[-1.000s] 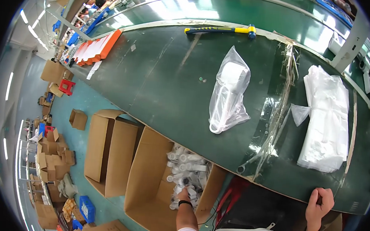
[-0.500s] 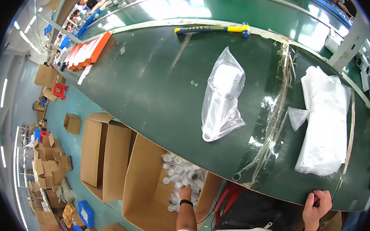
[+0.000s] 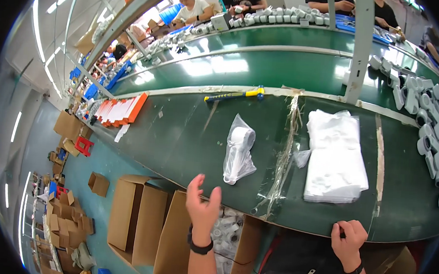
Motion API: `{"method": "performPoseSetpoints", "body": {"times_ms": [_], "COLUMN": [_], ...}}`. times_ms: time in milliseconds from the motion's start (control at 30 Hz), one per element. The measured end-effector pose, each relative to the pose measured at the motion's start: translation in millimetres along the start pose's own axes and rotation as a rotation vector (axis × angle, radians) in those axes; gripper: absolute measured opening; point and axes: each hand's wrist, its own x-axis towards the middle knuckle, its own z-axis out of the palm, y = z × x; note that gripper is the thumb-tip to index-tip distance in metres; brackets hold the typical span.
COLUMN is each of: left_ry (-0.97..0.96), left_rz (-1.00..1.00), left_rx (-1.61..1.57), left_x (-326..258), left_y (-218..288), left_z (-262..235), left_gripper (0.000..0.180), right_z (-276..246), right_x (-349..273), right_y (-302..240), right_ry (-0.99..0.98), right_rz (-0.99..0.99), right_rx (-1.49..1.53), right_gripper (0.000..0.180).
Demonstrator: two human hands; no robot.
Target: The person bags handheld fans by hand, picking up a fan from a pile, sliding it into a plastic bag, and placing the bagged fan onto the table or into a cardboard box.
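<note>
My left hand [image 3: 203,204] is raised over the near table edge beside an open carton, thumb and fingers apart and nothing in it. My right hand [image 3: 348,238] rests at the table's front edge with its fingers curled in; no object shows in it. Ahead of the left hand, a clear plastic bag [image 3: 230,160] lies on the green table, holding a white round-headed part [image 3: 243,136] with a handle. A thick stack of clear plastic bags [image 3: 334,174] lies ahead of the right hand. The carton [image 3: 173,234] below holds several white parts in clear bags [image 3: 229,228].
A yellow-and-blue hammer [image 3: 234,94] lies by the table's far rim. Orange-and-white boxes [image 3: 121,112] sit at the far left. Tape strips [image 3: 284,156] cross the tabletop. Grey-white parts [image 3: 433,135] line the right side. Co-workers [image 3: 192,10] are at work beyond the conveyor.
My left hand has come up out of the carton, empty, to above the table edge. The view has tilted up, bringing co-workers into sight. My right hand stays at the edge.
</note>
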Motion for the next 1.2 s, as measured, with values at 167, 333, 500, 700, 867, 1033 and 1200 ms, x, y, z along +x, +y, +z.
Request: {"method": "performPoseSetpoints", "body": {"times_ms": [167,333,500,700,867,1033,1200], "left_ry": [-0.161,-0.048,0.091,0.544,0.699,0.541,0.621], "left_rz": [-0.05,0.093,-0.454,-0.644,-0.933,-1.396,-1.653], "left_rx": [0.126,0.222,-0.338,-0.453,-0.237,-0.21,-0.27], "left_x": [29,19,-7,-84,-184,-307,-365], "left_y": [21,-5,3,-69,-175,-288,-314], "left_z": [48,51,-6,-110,-137,-98,-42], "left_gripper": [0.06,0.052,0.04,0.037,0.033,0.021,0.021], "right_z": [-4,-8,-12,-7,-3,2,6], "right_x": [-1,-5,-7,-5,-8,-9,-8], "right_y": [3,6,10,8,10,8,4], "right_ry": [0.035,0.035,-0.014,-0.034,-0.058,-0.077,-0.077], "right_rz": [-0.013,-0.03,-0.019,-0.038,-0.039,-0.035,-0.01], "right_rx": [0.042,0.092,0.113,0.109,0.065,0.018,-0.016], "right_gripper": [0.011,0.01,0.008,0.01,0.011,0.01,0.01]}}
